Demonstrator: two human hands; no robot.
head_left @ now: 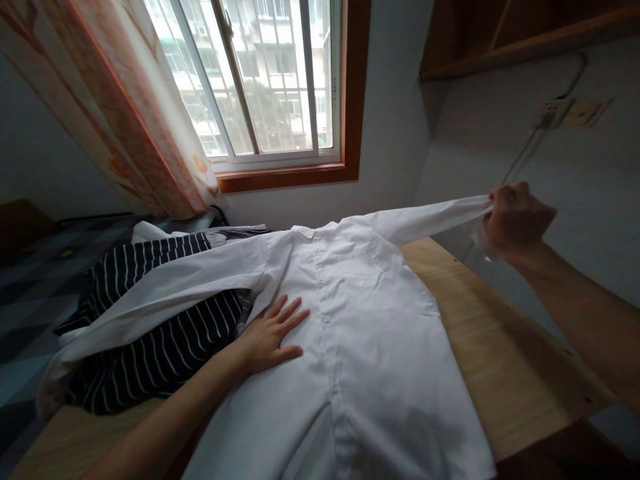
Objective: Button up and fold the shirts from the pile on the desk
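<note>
A white button-up shirt lies spread front side up, its collar toward the window. My left hand rests flat on the shirt's front, left of the button row, with the fingers spread. Off to the right, my right hand is closed around the cuff end of one sleeve, which it holds raised and stretched out past the table edge. The other sleeve reaches left across a black-and-white striped garment.
Under the shirt is a wooden table. A bed with a checked cover stands at the left, below a patterned curtain. Beyond the table are a window and a wall socket with a cord. A wooden shelf hangs upper right.
</note>
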